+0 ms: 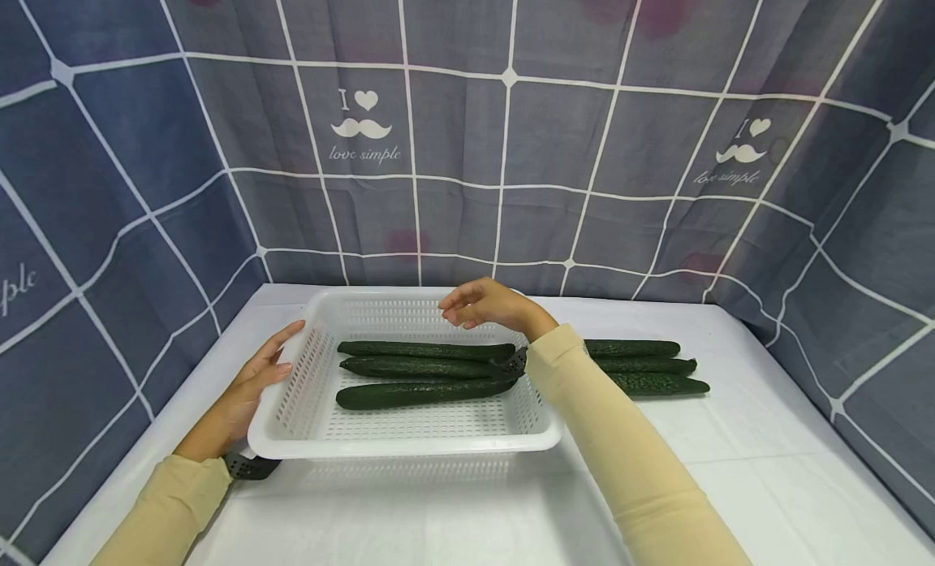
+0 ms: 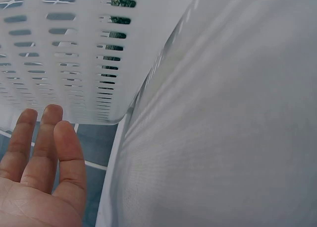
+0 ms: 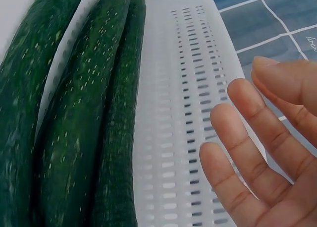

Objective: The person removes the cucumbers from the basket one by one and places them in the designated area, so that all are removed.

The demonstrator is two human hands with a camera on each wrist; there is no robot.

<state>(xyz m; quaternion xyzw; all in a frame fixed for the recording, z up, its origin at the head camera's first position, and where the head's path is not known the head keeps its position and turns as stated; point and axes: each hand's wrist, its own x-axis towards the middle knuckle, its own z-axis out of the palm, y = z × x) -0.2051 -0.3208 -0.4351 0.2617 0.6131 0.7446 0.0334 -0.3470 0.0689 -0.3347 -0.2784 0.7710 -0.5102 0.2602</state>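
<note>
A white perforated plastic basket [image 1: 409, 447] stands on the table. Three cucumbers [image 1: 424, 394] lie side by side in it, pointing left and right; the right wrist view shows these cucumbers [image 3: 84, 108] close up. Against the basket's left side is my left hand [image 1: 248, 387], its fingers fairly straight along the outer wall and the thumb at the rim. My right hand [image 1: 485, 304] hovers above the back part of the basket, fingers loosely bent and holding nothing. Three more cucumbers [image 1: 653, 366] lie on the table to the right, partly hidden by my right sleeve.
A white cloth [image 1: 774, 452] covers the table. Grey-blue checked curtains [image 1: 453, 136] with white lines hang at the back and both sides. Dark straps with perforated pieces [image 1: 251, 466] sit at my wrists.
</note>
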